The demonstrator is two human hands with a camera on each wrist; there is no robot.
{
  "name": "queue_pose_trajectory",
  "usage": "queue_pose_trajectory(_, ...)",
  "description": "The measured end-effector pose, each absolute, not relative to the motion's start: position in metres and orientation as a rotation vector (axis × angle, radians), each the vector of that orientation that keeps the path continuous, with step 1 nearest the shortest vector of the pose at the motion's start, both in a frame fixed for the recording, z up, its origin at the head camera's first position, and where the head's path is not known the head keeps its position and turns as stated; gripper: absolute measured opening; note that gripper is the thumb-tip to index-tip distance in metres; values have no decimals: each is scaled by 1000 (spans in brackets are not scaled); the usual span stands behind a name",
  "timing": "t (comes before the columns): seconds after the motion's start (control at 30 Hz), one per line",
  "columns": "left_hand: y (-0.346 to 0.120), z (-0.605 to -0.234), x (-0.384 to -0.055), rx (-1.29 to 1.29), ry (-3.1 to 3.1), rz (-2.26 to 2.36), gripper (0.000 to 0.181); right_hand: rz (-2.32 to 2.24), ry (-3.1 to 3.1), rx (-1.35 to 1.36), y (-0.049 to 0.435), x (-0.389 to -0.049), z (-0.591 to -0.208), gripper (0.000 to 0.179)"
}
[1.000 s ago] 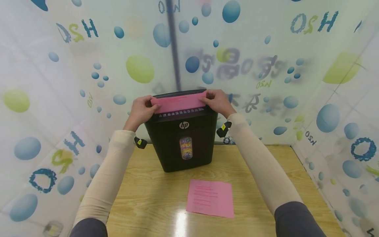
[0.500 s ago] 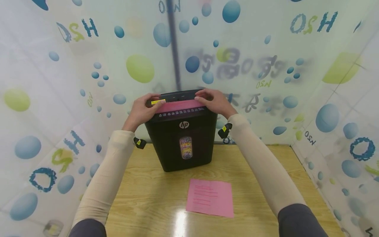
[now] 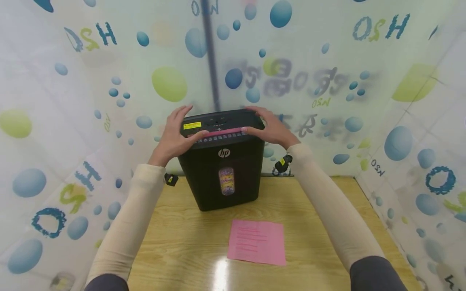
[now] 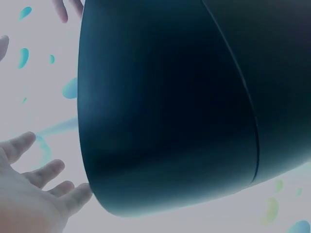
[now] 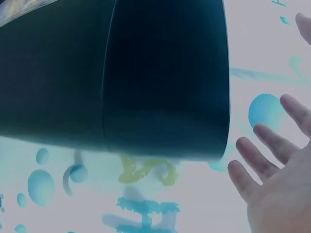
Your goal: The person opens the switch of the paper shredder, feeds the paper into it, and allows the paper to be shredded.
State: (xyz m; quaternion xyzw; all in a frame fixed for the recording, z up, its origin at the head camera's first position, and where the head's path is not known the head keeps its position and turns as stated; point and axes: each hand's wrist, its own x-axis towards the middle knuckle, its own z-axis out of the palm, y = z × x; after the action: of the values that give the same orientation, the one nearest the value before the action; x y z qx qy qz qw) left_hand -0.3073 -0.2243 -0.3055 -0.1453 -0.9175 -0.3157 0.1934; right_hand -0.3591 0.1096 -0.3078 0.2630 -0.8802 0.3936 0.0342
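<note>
A black HP paper shredder (image 3: 204,173) stands on the table in the head view. Only a thin strip of a pink sheet (image 3: 227,131) shows above its top slot. My left hand (image 3: 172,135) is at the shredder's left top corner, fingers spread and thumb reaching to the strip's left end. At the opposite corner my right hand (image 3: 273,128) is also spread, its thumb tip by the strip's right end. Both wrist views show extended fingers beside the dark casing (image 4: 165,97), gripping nothing. Another pink sheet (image 3: 269,242) with printed lines lies on the table in front.
The wooden table (image 3: 174,242) runs back to a patterned curtain (image 3: 313,48) close behind the shredder, and curtain also hangs at both sides. A yellow label (image 3: 192,125) sits on the shredder's top. Bits of colored paper show through its front window (image 3: 227,182).
The pink sheet has sunk into the shredder's slot until a thin strip shows. Both hands have let go of it and spread outward to the shredder's corners.
</note>
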Motion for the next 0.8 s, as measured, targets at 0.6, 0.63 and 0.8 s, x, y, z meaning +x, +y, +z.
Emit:
queue_pose_trajectory(0.6,-200,-329,-279,-630,-2368,-918,107,1072,-2588,713,162,-325,-331,96)
queue_pose_trajectory(0.63,-198,-331,-278,-650,-2357,-915,107,1054,-2583,704,165,-323,-334,96)
queue_pose_trajectory(0.8,-185,-341,-271,-750,-2297,-897,112,1010,-2572,657,182,-308,-348,96)
